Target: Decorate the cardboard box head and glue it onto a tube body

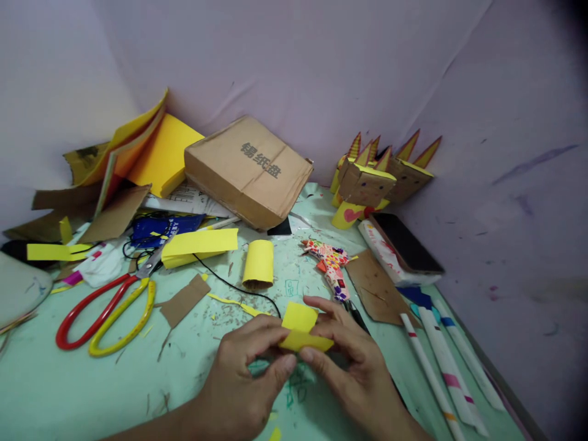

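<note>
A small folded piece of yellow paper (299,317) is held low over the front middle of the table, one flap standing up and another lying across the fingers. My left hand (250,370) pinches its left side between thumb and fingers. On the right side, my right hand (351,361) grips the same paper, thumb at its lower edge. Just beyond stands a yellow paper-covered tube (258,263), with a longer yellow paper piece (199,247) to its left. A patterned glue gun (328,260) lies past my right hand, its handle toward me.
Scissors (110,318) with red and yellow handles lie at the left by a cardboard scrap (184,300). A cardboard box (248,171) leans at the back. Cardboard figures (367,180), a phone (407,242) and several white markers (448,367) are at the right.
</note>
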The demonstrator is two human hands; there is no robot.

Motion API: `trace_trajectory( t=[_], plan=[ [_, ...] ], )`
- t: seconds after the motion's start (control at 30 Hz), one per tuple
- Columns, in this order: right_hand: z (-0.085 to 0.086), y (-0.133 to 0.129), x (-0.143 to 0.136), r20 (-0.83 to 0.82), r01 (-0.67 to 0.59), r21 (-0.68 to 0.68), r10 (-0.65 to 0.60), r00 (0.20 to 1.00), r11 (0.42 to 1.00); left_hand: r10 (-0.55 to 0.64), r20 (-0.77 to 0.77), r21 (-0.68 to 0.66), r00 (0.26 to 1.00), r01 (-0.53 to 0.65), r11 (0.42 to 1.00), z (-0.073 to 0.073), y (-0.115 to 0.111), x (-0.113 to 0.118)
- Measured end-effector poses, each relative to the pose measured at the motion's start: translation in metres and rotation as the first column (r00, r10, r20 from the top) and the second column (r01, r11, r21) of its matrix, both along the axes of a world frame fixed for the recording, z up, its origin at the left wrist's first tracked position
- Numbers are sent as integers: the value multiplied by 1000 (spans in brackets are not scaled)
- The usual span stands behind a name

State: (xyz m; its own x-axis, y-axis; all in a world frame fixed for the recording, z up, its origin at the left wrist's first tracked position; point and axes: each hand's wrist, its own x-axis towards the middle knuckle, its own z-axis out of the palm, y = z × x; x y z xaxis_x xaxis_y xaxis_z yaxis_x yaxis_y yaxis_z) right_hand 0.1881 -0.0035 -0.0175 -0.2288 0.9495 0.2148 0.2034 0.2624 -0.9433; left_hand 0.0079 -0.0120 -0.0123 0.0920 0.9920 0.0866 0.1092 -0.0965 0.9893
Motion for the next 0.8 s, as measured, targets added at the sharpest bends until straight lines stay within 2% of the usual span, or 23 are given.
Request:
trace_trajectory(
  t=[0.07,0.13,0.17,0.23,0.3,0.47,0.53,0.6,0.63,0.67,0.7,0.73,0.77,0.8],
  plan=[
    [1,2,2,26,-11,62,10,1000,998,16,228,-148,974,19,989,-2,1,-2],
    [2,4,4,62,-61,97,55,997,993,85,428,-323,900,65,944,-2,4,-4],
    [3,4,5,83,-103,106,95,992,989,95,478,-386,873,111,916,0,7,-5],
    [4,4,5,118,-190,110,177,977,976,46,495,-455,868,214,864,3,11,-5],
    [6,2,5,124,-223,99,210,970,970,-9,456,-483,890,256,838,6,14,-2],
    [6,-3,5,60,-166,119,160,985,979,-14,225,-450,974,116,885,11,10,3],
    [3,-2,7,123,-163,156,144,982,974,-15,59,-327,998,33,944,17,12,-4],
    [-3,3,10,224,-132,262,73,972,956,93,-177,-71,980,-107,992,24,21,-19],
    [-6,6,12,268,-112,332,20,963,936,206,-296,101,933,-184,978,28,27,-30],
    [-10,10,13,302,-90,402,-39,953,911,325,-414,269,850,-227,936,32,35,-42],
    [-13,14,15,324,-67,462,-99,941,884,461,-506,431,729,-250,867,34,44,-54],
    [-14,17,16,331,-39,514,-157,930,857,555,-580,548,597,-218,808,35,53,-66],
    [-15,20,17,329,-7,557,-213,920,830,579,-659,593,480,-143,793,35,62,-76],
    [-14,21,18,326,19,590,-260,909,807,567,-734,587,374,-72,807,33,69,-85]
  ],
)
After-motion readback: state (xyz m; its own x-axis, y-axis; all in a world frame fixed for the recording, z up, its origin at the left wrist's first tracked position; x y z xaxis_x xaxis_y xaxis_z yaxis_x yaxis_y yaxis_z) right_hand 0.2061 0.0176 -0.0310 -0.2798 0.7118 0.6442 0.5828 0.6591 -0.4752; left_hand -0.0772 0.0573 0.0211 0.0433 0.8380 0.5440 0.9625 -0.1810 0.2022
